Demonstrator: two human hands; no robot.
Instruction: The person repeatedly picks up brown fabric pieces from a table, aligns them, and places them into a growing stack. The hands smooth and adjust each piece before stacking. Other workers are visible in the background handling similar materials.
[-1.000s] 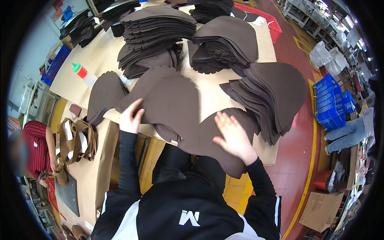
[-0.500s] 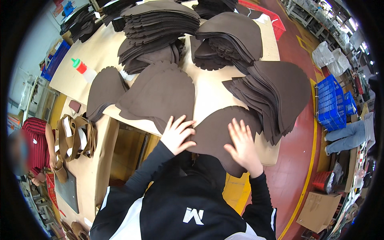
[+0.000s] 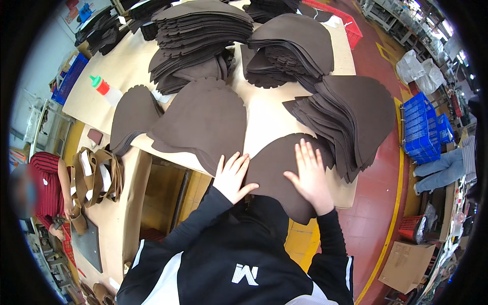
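Beige tabletop (image 3: 267, 116) bears brown sheets (image 3: 274, 165), with left hand (image 3: 231, 179) and right hand (image 3: 310, 182) spread apart, palms hidden.

Table (image 3: 267, 109): pale, ahead of left hand (image 3: 231, 177) and right hand (image 3: 311, 180)
Near panel (image 3: 272, 161): brown, under right hand, overhanging edge
Fanned stack (image 3: 363, 112): ahead-right of right hand
Bottle (image 3: 103, 88): well ahead-left of left hand

Our right hand (image 3: 310, 182) hides part of the brown piece (image 3: 274, 166); we see a co-worker's head (image 3: 24, 192) blurred, the rear stack (image 3: 270, 11) cut off above.
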